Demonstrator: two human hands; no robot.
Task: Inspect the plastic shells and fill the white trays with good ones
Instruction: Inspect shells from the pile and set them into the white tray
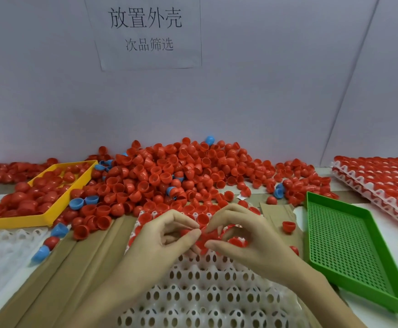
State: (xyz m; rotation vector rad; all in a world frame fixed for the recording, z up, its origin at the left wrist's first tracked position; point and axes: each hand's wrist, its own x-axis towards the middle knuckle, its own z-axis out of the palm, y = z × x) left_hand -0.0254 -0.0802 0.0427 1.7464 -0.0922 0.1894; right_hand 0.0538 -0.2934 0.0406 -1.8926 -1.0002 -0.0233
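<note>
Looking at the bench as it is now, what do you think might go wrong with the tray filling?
1. The red pile spills right up to the white tray, so uninspected shells may roll into it.
2. Blue shells are mixed in and might get trayed.
3. Both hands, left hand and right hand, crowd one spot and may knock seated shells loose.

hands (pixel 165 235): 2 being seen | yellow tray (pixel 37 220): 1 | green tray (pixel 349 252): 1 | white trays (pixel 207 287): at least 4 being counted | paper sign (pixel 146 31): 1 | red shells (pixel 169 171): too many to count | blue shells (pixel 76 203): about 10
</note>
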